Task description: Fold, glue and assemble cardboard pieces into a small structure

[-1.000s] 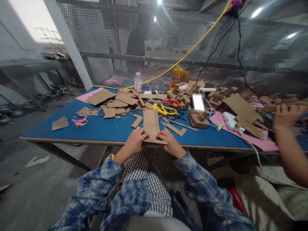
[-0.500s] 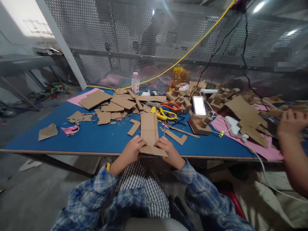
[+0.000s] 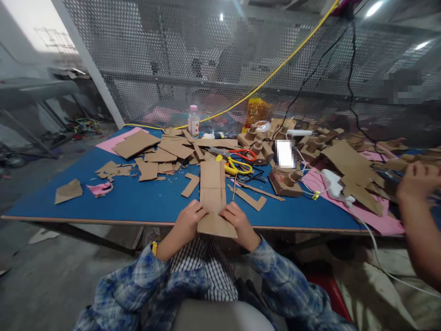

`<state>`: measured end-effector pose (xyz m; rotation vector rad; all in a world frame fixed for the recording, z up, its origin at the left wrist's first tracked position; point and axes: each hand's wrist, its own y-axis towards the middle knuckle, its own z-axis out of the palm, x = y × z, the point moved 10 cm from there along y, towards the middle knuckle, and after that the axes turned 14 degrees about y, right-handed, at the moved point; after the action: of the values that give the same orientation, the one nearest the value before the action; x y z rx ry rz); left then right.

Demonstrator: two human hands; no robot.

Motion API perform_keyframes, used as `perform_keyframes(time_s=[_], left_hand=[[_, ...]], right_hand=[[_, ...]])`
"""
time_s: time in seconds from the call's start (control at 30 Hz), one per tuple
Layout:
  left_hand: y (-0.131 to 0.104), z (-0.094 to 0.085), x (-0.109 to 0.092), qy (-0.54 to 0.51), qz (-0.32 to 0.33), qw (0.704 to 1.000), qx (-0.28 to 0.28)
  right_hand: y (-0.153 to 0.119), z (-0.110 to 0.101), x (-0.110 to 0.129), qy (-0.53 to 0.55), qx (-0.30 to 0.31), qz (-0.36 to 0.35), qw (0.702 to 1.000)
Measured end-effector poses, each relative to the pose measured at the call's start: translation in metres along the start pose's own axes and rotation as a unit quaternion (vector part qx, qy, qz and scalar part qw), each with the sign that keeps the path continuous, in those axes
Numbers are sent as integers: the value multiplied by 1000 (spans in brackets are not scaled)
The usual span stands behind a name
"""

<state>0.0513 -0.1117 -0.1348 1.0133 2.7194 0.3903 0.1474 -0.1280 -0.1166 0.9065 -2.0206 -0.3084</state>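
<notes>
Flat, torn scraps (image 3: 69,191) dot the smooth blue table (image 3: 144,202). The left hand (image 3: 188,221) pinches one edge of the creased, matte cardboard strip (image 3: 212,188), which overhangs the table's front; the right hand (image 3: 238,224) grips its other edge. Yellow-handled scissors (image 3: 239,166) lie beyond.

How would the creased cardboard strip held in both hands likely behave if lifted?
The cardboard strip is thin sheet, so probably light for its size. It would likely bend at the crosswise creases, while its flat panels should stay fairly stiff.
</notes>
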Motion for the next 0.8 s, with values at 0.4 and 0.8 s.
perform_keyframes(time_s=[0.4,0.8], left_hand=[[4,-5,8,-79,-15,996,-27],[2,-2,5,-88,1,996,-10]], right_hand=[[8,1,-9,25,8,47,999],[7,2,7,5,15,35,999]])
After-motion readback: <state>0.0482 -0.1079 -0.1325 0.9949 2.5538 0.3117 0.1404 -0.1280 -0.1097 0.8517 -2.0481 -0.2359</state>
